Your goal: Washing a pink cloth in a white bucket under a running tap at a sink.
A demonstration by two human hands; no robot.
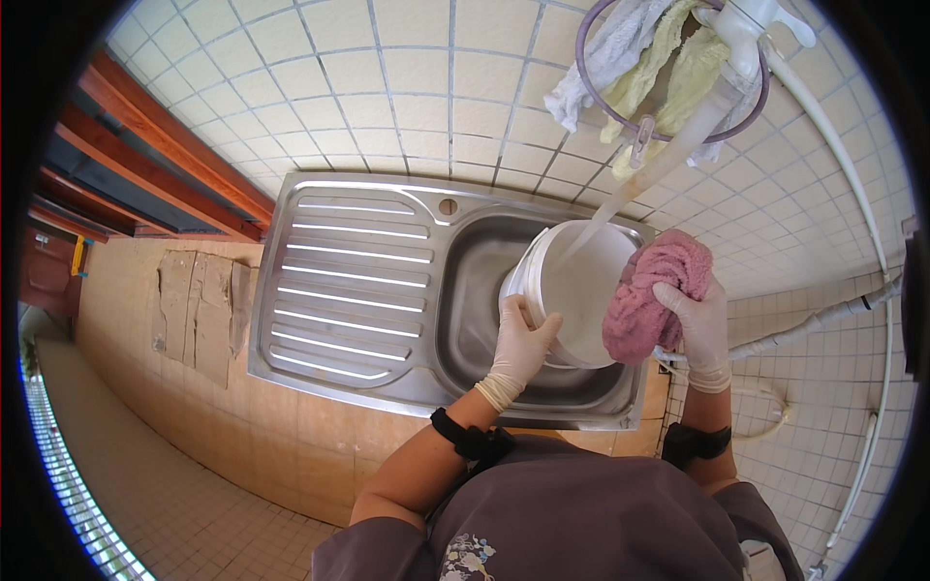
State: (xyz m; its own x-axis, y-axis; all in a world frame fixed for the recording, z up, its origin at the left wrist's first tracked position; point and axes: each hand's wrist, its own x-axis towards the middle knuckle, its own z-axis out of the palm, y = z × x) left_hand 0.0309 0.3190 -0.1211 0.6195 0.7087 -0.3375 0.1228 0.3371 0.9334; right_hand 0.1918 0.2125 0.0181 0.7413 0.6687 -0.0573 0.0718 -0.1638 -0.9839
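A white plastic bucket (590,290) stands tilted in the basin of a stainless steel sink (465,290), its open mouth turned up towards me. My left hand (522,341), in a pale thin glove, grips the bucket's near left rim with the thumb over the edge. In my right hand (697,319), gloved the same way, is a bunched pink terry cloth (657,290), held up at the bucket's right rim. From the white tap (745,36) a translucent hose or sleeve (654,163) slants down to the bucket's mouth. Whether water is running cannot be made out clearly.
A ribbed drainboard (349,290) adjoins the basin on the left. Behind the tap, white and yellow cloths (625,72) hang from a purple ring (581,51). Pipes (835,131) run down the tiled wall at right. Flattened cardboard (200,312) lies on the floor at left.
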